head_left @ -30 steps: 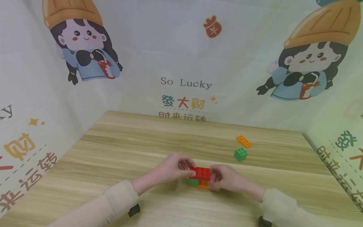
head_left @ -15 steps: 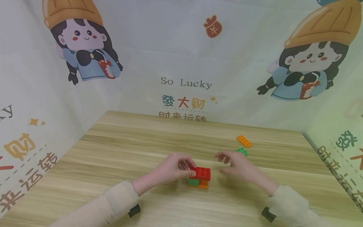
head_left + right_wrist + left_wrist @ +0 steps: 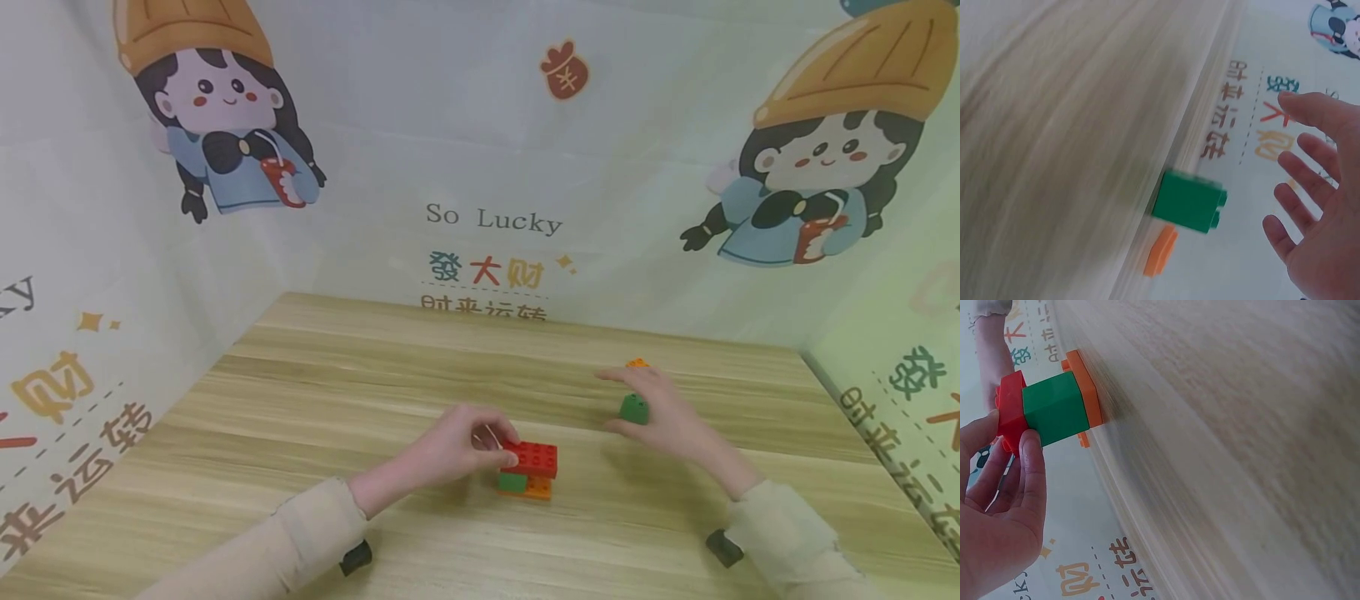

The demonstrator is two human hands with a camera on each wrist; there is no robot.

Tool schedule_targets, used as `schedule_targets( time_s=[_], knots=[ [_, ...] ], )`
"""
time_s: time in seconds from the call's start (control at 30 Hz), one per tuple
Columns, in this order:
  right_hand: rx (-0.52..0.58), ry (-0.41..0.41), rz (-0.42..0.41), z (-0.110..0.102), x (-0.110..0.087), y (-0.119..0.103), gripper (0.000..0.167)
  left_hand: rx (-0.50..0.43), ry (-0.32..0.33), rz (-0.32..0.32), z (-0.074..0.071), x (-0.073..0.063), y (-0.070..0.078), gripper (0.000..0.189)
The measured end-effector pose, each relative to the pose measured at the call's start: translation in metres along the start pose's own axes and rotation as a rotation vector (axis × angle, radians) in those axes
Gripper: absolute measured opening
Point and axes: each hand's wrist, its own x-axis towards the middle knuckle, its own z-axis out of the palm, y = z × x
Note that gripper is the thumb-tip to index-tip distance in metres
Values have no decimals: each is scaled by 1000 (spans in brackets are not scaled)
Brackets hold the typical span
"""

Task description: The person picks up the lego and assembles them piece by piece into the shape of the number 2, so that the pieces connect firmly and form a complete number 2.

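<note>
At the table's middle stands a small stack: a red brick [image 3: 538, 457] over a green brick [image 3: 512, 482], over an orange plate brick [image 3: 540, 490]. My left hand [image 3: 453, 444] pinches the red brick's left end between thumb and fingers. In the left wrist view a fingertip also lies against the green brick [image 3: 1055, 407]. Farther right, my right hand [image 3: 670, 417] spreads thumb and fingers around a loose green brick [image 3: 633, 409]. The right wrist view shows those fingers apart from the loose green brick [image 3: 1189, 201], holding nothing.
Behind the right hand lies a loose orange plate brick [image 3: 638, 363], mostly covered by the hand in the head view. Printed cloth walls [image 3: 360, 208] enclose the wooden table [image 3: 337, 375] at the back and both sides.
My right hand has left the stack's right side, moved right and back, and opened around the loose green brick. The left hand keeps its grip on the red brick, unmoved.
</note>
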Motion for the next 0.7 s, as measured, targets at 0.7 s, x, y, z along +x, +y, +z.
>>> schedule_targets(
  time_s=[0.7],
  knots=[
    [108, -100, 21, -10, -8, 35, 73, 0, 1, -12, 0, 0, -2, 15]
  ],
)
